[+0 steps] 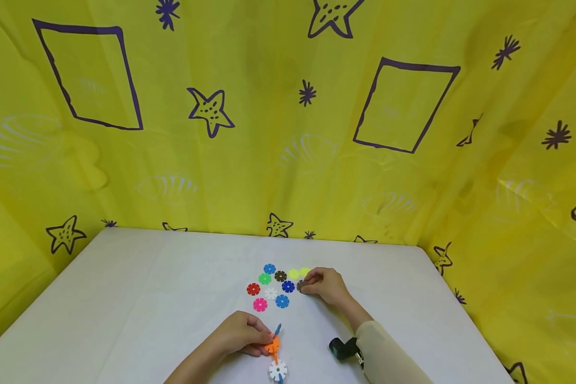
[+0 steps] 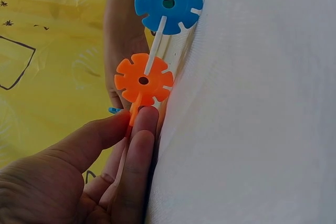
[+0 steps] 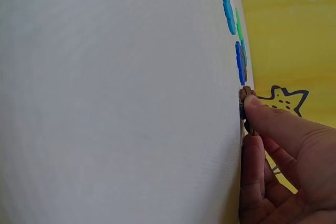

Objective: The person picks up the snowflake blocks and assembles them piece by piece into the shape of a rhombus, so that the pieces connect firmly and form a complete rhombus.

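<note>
Head view — pinches orange disc [image 1: 272, 345] with left hand [image 1: 242, 335], bottom centre — brown disc [image 1: 301, 286] with right hand [image 1: 327, 286], higher in frame.

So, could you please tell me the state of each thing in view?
Left hand: pinching an orange disc
Linked chain: discs slotted together crosswise
Right hand: pinching a brown disc
Brown disc: partly hidden; lifted or not, unclear
Red disc: loose, flat
Pink disc: loose, flat
Green disc: loose, flat
Other loose discs: flat on table
</note>
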`<state>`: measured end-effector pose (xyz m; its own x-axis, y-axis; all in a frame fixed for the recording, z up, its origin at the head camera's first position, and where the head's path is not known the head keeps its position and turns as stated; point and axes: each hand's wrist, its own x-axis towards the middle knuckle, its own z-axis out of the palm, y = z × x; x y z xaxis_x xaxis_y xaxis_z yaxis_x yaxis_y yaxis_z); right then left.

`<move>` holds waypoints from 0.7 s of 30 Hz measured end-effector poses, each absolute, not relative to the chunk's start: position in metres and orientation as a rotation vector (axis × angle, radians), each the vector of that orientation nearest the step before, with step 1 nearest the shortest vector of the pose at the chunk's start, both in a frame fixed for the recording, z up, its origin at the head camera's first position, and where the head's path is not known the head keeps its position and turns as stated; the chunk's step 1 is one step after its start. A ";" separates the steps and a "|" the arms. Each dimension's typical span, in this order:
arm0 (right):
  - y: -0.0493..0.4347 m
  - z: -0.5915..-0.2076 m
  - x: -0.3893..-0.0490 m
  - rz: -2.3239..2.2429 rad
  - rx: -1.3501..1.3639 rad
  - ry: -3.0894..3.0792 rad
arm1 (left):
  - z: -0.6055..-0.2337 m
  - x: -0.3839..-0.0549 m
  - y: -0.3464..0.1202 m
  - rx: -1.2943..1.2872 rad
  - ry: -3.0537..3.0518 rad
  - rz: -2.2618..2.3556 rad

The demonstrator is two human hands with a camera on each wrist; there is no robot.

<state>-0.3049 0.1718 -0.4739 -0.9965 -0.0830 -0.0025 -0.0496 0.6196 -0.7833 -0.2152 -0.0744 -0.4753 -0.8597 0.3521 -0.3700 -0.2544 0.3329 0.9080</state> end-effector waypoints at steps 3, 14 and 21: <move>0.173 -0.474 -0.303 -1.372 -0.105 2.790 | -0.476 -0.215 -0.074 0.085 2.094 1.552; 0.174 -0.479 -0.291 -1.553 -0.155 2.634 | -0.477 -0.215 -0.072 0.092 2.088 1.553; 0.175 -0.480 -0.276 -1.723 -0.239 2.415 | -0.478 -0.216 -0.073 0.110 2.087 1.555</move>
<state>-0.2759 0.1752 -0.4795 -0.9735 -0.2248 -0.0410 -0.0343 0.3214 -0.9463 -0.2158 -0.0726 -0.4777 -0.8563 0.3679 -0.3626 -0.2423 0.3341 0.9109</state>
